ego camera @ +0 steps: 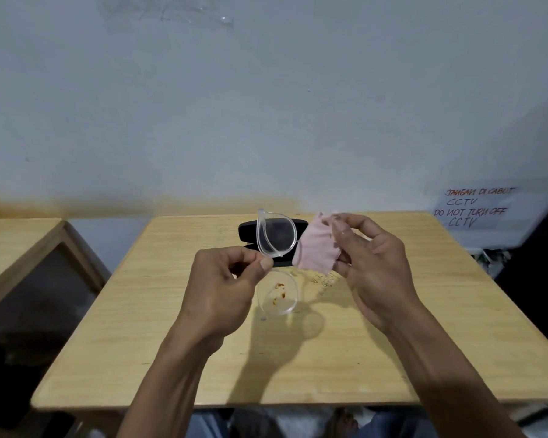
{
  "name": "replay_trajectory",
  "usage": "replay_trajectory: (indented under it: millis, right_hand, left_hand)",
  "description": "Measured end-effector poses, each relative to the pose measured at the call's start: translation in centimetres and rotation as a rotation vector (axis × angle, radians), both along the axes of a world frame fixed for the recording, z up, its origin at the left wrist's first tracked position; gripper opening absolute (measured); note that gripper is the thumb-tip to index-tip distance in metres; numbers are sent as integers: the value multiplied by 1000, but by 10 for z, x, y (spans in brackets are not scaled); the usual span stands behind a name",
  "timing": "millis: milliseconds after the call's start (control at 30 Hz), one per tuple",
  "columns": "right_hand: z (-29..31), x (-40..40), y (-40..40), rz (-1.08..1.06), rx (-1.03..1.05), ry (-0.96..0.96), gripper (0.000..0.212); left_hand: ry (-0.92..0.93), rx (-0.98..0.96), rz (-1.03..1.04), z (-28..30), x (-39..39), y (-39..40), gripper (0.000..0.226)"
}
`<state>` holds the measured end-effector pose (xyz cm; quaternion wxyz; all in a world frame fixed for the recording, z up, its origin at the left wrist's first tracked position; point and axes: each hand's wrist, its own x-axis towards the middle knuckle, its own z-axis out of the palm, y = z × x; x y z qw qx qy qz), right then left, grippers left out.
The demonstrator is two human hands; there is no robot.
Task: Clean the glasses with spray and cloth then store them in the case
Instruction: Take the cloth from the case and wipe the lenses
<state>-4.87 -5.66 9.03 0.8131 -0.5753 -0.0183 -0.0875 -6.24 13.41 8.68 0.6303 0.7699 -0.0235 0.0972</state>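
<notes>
Both bare forearms reach forward, raised side by side. The left hand (225, 279) pinches with thumb and forefinger, other fingers curled. The right hand (374, 263) pinches likewise, its fingers bent.

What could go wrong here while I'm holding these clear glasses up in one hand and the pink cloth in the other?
The left hand pinches the glasses only near the middle of the frame, above the wooden table; they could slip or twist once wiping starts. The lower lens carries reddish-brown smears, which a dry rub might spread or grind in. The right hand holds the pink cloth by one edge, so it may bunch up.
</notes>
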Motion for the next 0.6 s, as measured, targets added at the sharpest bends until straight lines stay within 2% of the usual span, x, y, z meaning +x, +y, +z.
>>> replay_trajectory:
  millis: [167,333,600]
  right_hand:
    - [-13,-21,6,66,115,94,22]
    - [-16,-29,20,66,111,85,16]
    - [-14,-27,24,42,160,67,18]
  left_hand:
    - [11,-67,39,6,8,-2,20]
    - [56,-97,11,13,13,-8,15]
    - [167,-152,24,27,14,-18,15]
